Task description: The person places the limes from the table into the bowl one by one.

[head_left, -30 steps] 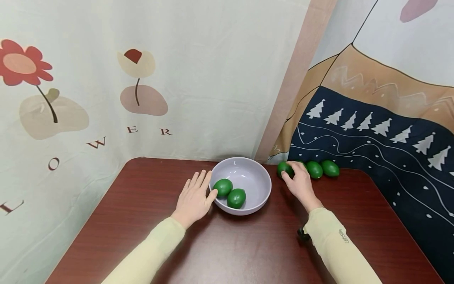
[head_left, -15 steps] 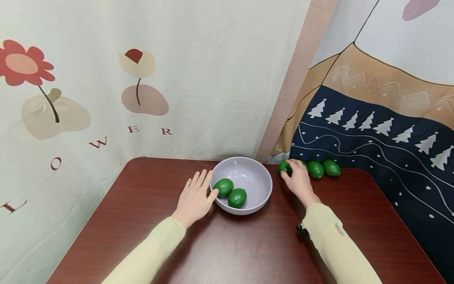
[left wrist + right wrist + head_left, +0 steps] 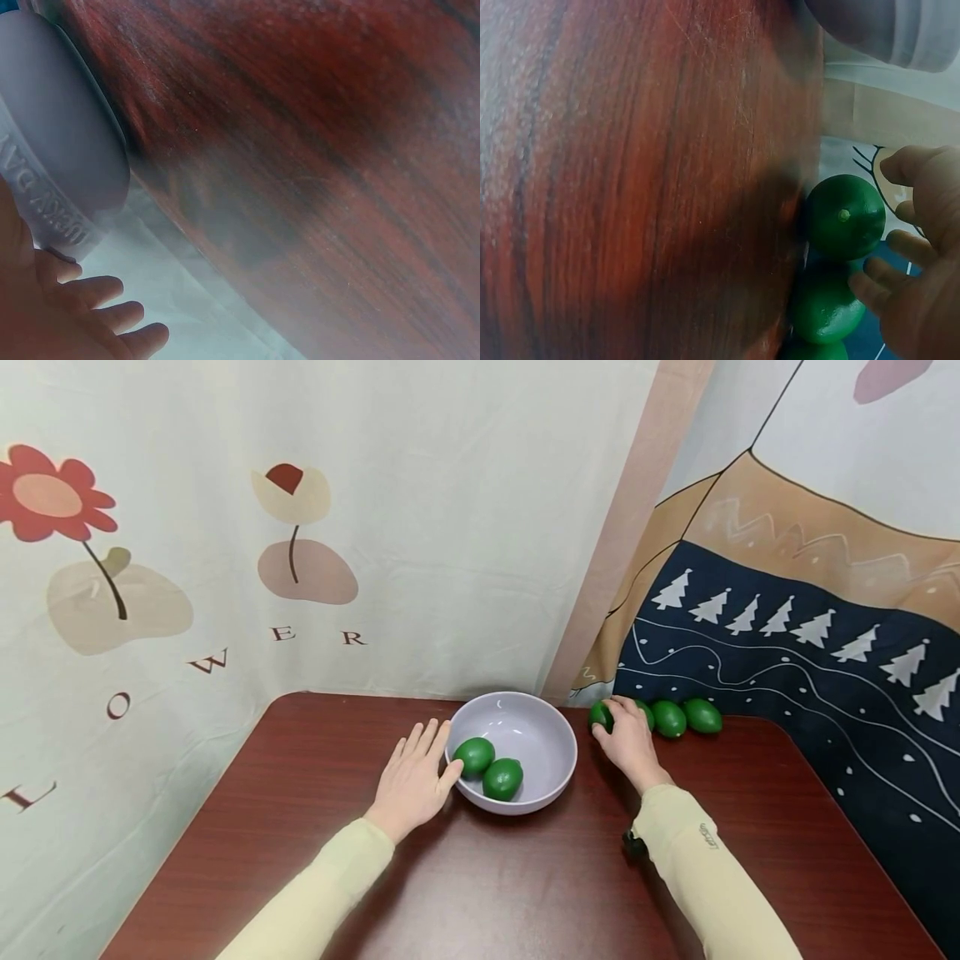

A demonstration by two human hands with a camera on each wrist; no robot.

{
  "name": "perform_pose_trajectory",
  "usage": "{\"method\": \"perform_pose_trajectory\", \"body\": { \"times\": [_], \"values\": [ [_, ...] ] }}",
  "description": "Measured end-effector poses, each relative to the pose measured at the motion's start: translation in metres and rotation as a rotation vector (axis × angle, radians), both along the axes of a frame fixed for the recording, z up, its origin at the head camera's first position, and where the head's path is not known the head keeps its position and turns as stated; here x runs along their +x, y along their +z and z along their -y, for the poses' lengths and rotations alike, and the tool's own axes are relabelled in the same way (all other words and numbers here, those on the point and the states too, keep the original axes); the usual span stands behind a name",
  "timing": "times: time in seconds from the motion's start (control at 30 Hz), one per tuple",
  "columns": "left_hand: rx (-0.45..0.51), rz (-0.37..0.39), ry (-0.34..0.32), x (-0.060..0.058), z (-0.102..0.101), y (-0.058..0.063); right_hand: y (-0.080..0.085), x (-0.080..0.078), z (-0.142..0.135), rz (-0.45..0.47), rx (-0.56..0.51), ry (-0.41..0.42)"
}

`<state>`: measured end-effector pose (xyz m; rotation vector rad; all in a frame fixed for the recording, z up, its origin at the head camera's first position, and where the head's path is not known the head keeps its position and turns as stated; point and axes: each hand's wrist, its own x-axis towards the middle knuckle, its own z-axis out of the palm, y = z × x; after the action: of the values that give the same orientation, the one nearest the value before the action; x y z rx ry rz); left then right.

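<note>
In the head view, my left hand (image 3: 412,777) is spread with fingers straight at the left rim of a pale lilac bowl (image 3: 551,760). Inside the bowl lie two green limes, one against the left wall (image 3: 474,756) and one lower right of it (image 3: 502,779). My right hand (image 3: 628,739) hovers over the left end of a row of limes, nearest the leftmost lime (image 3: 600,716). In the right wrist view, thumb and fingers are apart around the top of that lime (image 3: 845,217), not closed on it. A second lime (image 3: 829,304) is beside it, partly behind the fingers.
Two more limes, one in the middle (image 3: 669,719) and one at the right end (image 3: 703,716), continue the row along the back edge. The reddish-brown wooden table (image 3: 510,885) ends at a pale printed curtain (image 3: 420,527) and a dark tree-patterned cloth (image 3: 720,660).
My right hand shifts very slightly left over the limes, and its forearm swings a little left. The left hand stays at the bowl. The whole view drifts slightly.
</note>
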<state>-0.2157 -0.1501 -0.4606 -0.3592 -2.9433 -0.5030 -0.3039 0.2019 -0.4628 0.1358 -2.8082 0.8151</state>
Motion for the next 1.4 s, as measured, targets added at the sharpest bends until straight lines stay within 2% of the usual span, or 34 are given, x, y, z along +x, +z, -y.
{"method": "perform_pose_trajectory", "body": {
  "times": [0.57, 0.93, 1.2, 1.4],
  "values": [
    [0.007, -0.012, 0.004, 0.001, 0.0, -0.001, -0.005, -0.004, 0.005, 0.022, 0.055, 0.0],
    [0.012, -0.009, 0.004, 0.001, 0.0, -0.001, -0.009, -0.002, 0.004, -0.03, 0.077, 0.017],
    [0.01, -0.028, 0.001, 0.001, -0.001, 0.0, -0.009, -0.003, 0.001, -0.042, 0.09, 0.02],
    [0.003, -0.014, 0.004, 0.001, -0.001, -0.001, -0.011, -0.003, -0.001, -0.051, 0.079, 0.029]
  ]
}}
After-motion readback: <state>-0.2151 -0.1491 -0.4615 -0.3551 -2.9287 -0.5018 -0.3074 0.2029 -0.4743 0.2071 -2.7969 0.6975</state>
